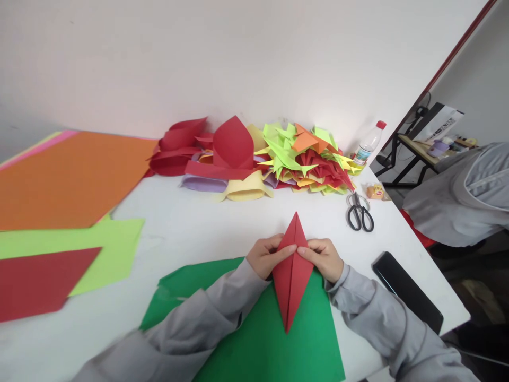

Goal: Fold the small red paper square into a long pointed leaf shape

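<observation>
A folded piece of red paper (292,286), diamond-shaped with a crease down its middle, is held between both hands over a green paper sheet (274,345). My left hand (268,254) grips its left edge, thumb on the front near the centre line and fingers behind. On the other edge my right hand (324,257) holds it the same way, its thumb close to the left one. One point of the diamond faces away from me, the longer point towards me. The fingers behind the paper are partly hidden.
Folded coloured paper pieces (234,154) lie heaped along the wall. Orange paper (79,180), lime paper (119,254) and red paper (43,281) lie left. At right are scissors (360,215), a bottle (368,143), a small packet (374,191) and a black phone (407,292). Another person (457,185) sits beyond the table edge.
</observation>
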Demonstrator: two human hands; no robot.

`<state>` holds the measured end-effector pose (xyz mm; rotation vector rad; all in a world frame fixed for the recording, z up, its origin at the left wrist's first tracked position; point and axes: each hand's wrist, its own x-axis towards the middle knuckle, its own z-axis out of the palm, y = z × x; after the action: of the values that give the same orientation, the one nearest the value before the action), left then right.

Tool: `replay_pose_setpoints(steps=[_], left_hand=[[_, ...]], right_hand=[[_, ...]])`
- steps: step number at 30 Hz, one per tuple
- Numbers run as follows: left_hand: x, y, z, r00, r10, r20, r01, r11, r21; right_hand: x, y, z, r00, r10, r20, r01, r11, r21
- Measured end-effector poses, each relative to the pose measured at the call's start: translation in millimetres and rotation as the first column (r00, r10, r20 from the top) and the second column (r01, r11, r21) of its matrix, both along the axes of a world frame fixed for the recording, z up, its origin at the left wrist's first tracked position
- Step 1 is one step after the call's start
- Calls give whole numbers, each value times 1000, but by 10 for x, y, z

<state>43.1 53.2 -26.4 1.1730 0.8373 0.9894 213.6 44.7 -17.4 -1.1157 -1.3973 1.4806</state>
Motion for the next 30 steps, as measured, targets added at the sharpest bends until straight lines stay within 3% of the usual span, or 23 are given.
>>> replay_pose_setpoints(steps=[5,10,15,20,26,30], left_hand=[[-3,23,9,996,-75,-43,78,994,76],[36,14,-50,998,-27,-62,33,994,100],[68,-18,-128,994,-70,-79,81,986,147],[58,-12,-121,984,-71,-163,106,970,217],[103,-61,-143,976,-150,-161,189,945,268],[101,-36,-194,973,-98,-209,169,919,355]], right_hand=[[-14,-5,19,1000,-5,20,5,1000,15],[-3,-14,-6,998,23,58,-23,1000,5],[7,-19,1,999,13,51,-13,1000,-2],[4,-17,35,998,4,59,-4,1000,3],[-3,-7,46,998,-20,67,16,998,59],[2,0,42,994,-73,85,68,996,57]])
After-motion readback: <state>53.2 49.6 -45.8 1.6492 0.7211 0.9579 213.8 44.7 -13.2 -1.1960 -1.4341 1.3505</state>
